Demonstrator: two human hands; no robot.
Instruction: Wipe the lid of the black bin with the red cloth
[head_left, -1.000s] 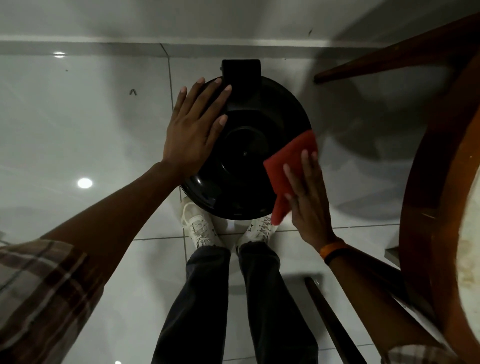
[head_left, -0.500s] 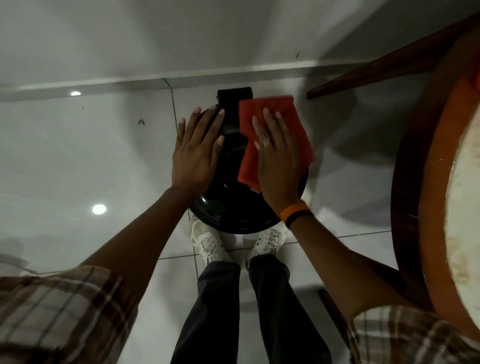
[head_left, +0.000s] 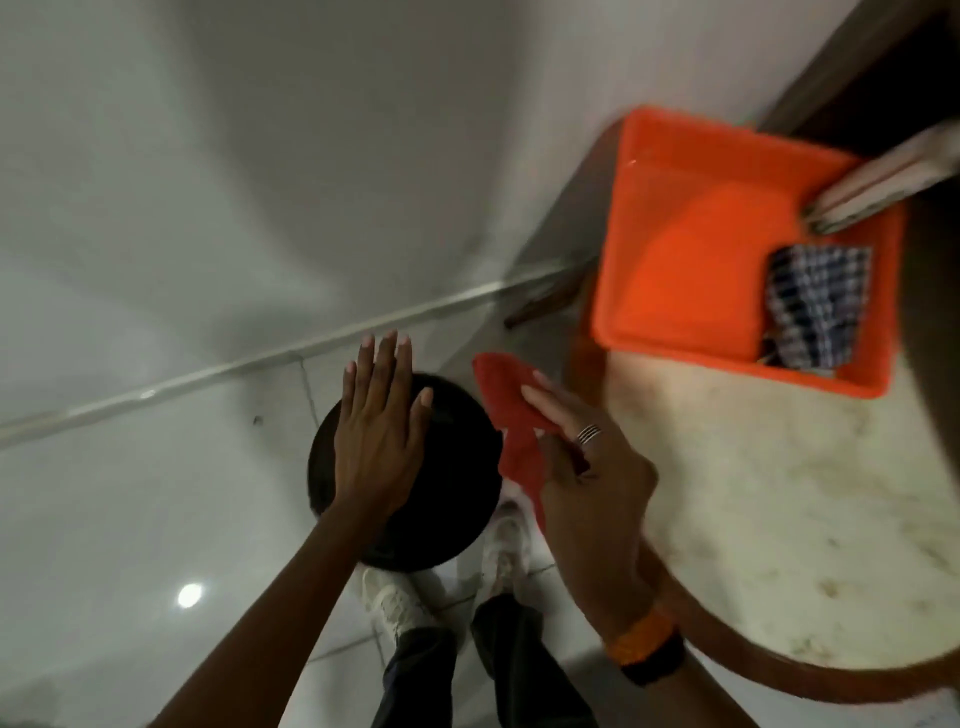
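red cloth (head_left: 511, 415) in right hand (head_left: 587, 478), beside lid (head_left: 452, 483)

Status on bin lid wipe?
Left hand flat on black lid. Right hand holds red cloth beside lid's right edge. Nothing in the way.

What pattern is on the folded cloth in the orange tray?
A dark blue-and-white check, on the folded cloth at the right end of the orange tray, seen in the head view.
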